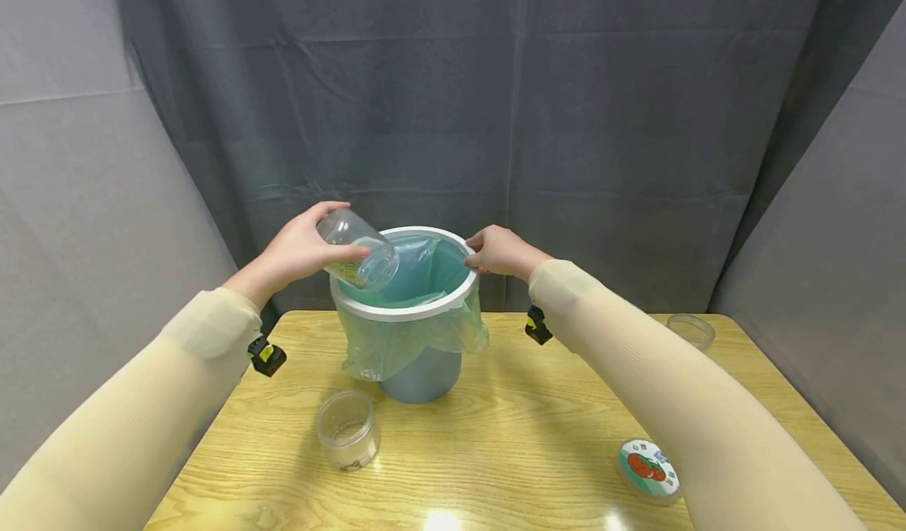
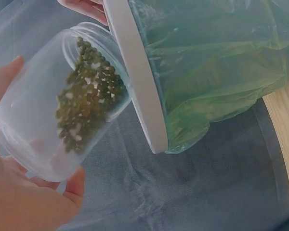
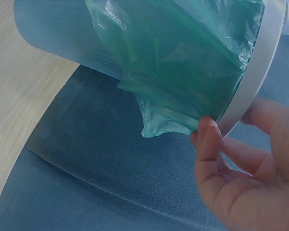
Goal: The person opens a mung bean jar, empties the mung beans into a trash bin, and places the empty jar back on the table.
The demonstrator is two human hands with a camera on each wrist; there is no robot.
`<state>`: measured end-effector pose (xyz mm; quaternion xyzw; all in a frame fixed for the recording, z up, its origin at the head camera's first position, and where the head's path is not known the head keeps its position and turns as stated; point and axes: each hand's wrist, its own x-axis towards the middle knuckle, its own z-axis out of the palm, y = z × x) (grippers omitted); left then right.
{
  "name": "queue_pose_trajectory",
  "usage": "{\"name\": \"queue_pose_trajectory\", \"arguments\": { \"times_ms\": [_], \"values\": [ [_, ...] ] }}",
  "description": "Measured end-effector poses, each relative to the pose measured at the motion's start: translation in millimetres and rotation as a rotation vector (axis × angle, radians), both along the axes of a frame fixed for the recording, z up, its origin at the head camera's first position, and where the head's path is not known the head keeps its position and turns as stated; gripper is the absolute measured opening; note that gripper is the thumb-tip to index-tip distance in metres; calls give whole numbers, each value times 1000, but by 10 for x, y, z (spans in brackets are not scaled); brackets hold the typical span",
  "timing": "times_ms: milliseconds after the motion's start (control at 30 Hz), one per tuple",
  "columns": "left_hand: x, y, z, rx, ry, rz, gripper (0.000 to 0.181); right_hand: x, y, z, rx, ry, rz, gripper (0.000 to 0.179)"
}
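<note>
A dark grey cloth backdrop (image 1: 637, 106) hung behind the surface (image 1: 510, 452), marked by faint horizontal creases and a vertical line (a fold or seam, hard to tell which). Paler grey cloth (image 1: 78, 200) closed off the left, and a similar panel (image 1: 828, 256) the right. The surface had yellowish wood grain, rounded far corners and bright light reflections (image 1: 442, 521) along its near part.

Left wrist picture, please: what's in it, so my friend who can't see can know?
A left hand grips a tilted clear jar of small green grains, its mouth at a white-rimmed bin with a green bag. Part of the right hand shows at the top edge; gray cloth is behind.
</note>
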<state>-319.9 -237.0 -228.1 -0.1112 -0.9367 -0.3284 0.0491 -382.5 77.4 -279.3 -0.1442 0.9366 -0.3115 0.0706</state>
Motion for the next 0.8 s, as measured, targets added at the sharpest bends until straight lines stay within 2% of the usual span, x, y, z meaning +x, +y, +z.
{"name": "queue_pose_trajectory", "arguments": {
  "times_ms": [500, 800],
  "values": [
    [-11, 43, 47, -39, 5, -30, 93, 5, -12, 4, 2, 11, 6, 50],
    [-23, 82, 81, -100, 42, -48, 92, 17, -31, 13, -9, 4, 7, 50]
  ]
}}
